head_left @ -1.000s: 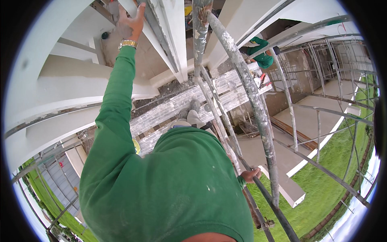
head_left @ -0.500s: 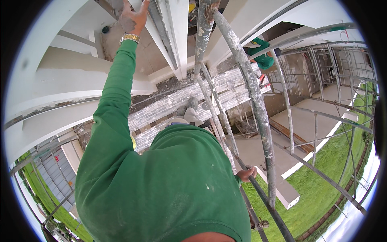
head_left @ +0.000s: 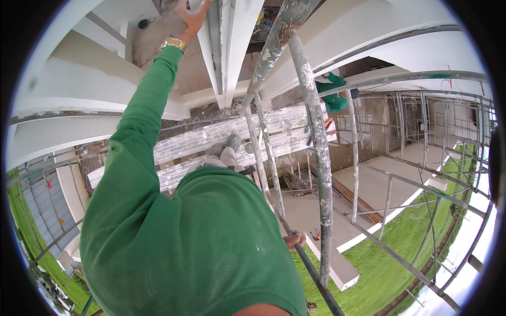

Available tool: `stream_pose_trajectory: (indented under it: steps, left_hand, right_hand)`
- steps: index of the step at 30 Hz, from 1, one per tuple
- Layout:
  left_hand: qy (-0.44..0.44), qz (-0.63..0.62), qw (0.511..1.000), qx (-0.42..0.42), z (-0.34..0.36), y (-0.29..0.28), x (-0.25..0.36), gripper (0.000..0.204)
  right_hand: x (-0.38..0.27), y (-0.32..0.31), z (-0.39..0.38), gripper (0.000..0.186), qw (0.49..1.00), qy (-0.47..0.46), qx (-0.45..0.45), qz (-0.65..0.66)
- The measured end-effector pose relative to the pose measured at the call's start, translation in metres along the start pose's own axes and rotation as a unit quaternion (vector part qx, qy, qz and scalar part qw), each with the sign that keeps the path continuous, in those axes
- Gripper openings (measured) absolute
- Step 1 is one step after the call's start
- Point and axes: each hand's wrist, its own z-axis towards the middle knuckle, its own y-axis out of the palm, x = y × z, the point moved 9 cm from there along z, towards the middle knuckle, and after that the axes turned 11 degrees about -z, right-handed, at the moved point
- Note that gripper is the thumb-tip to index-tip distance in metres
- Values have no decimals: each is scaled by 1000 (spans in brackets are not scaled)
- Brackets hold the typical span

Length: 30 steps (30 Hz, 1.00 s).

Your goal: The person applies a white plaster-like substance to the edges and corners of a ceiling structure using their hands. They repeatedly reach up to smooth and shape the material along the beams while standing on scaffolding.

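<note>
My left arm is stretched up and away in a green sleeve, with a gold-coloured watch (head_left: 174, 44) at the wrist. At its end my left hand (head_left: 188, 22) has its thumb and fingers apart beside the edge of a white upright (head_left: 208, 52). Its fingertips run out of the picture at the top, so whether they touch anything there is hidden. Low on the right, my right hand (head_left: 293, 240) is wrapped round a grey scaffold pole (head_left: 311, 269). My shoes (head_left: 226, 146) stand on paint-spattered planks (head_left: 176, 147).
A thick, splattered scaffold tube (head_left: 320, 152) rises close on my right. Beyond it, a person in green (head_left: 332, 94) is near a red-handled tool (head_left: 328, 124). Scaffold bars cross the right side above a concrete slab (head_left: 369, 181) and grass (head_left: 379, 274) far below.
The view has turned a little, so the scaffold, planks and slab have shifted in the picture. My left hand stays raised by the white upright; my right hand keeps its hold on the pole.
</note>
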Motion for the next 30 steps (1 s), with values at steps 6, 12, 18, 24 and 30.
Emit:
stream_pose_trajectory:
  steps: [6, 12, 18, 24, 30]
  left_hand:
    - [-4, -129, 991, 27, 1, 7, -34, 53]
    - [53, -74, 993, 81, -9, 5, -63, 51]
    - [-4, -84, 996, 11, -1, -3, -41, 53]
    - [-31, -53, 997, -38, 5, 1, -17, 53]
    - [-28, -12, 998, -53, 3, -3, 5, 59]
  right_hand:
    - [-36, 6, 3, 28, 998, -63, -7, 26]
    - [-27, 14, 6, 29, 989, -106, -98, -28]
    - [-10, 16, 4, 28, 973, -155, -136, -104]
    - [-23, 26, 1, 28, 966, -183, -170, -72]
    - [21, 30, 3, 29, 960, -151, -234, -26]
